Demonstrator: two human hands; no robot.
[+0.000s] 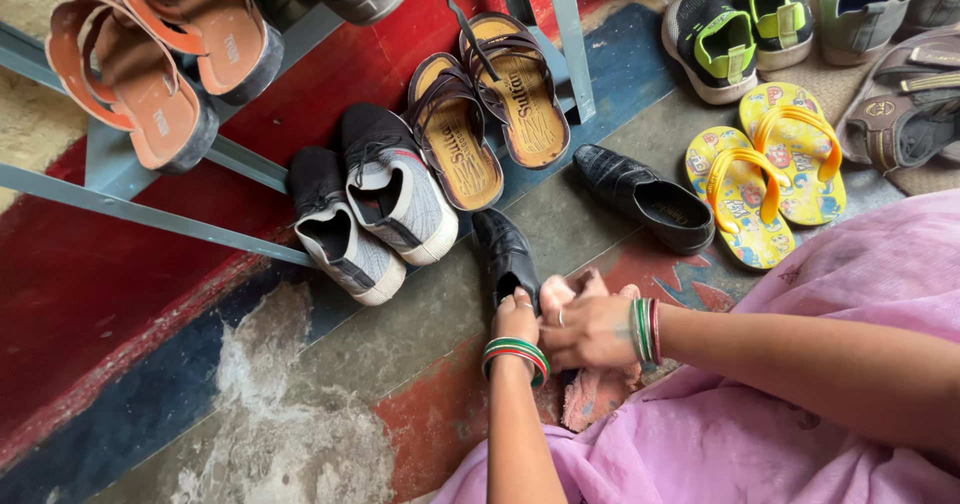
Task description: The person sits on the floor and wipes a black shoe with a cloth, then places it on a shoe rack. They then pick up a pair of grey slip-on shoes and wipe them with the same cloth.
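Both hands work together: my left hand [516, 316] grips a black shoe [505, 255], my right hand [590, 330] clutches a pink cloth [597, 392] beside it.

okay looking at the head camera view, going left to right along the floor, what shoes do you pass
Grey and black sneakers → brown strap sandals → black shoe that the left hand grips, with the right hand beside it → other black shoe → yellow flip-flops.
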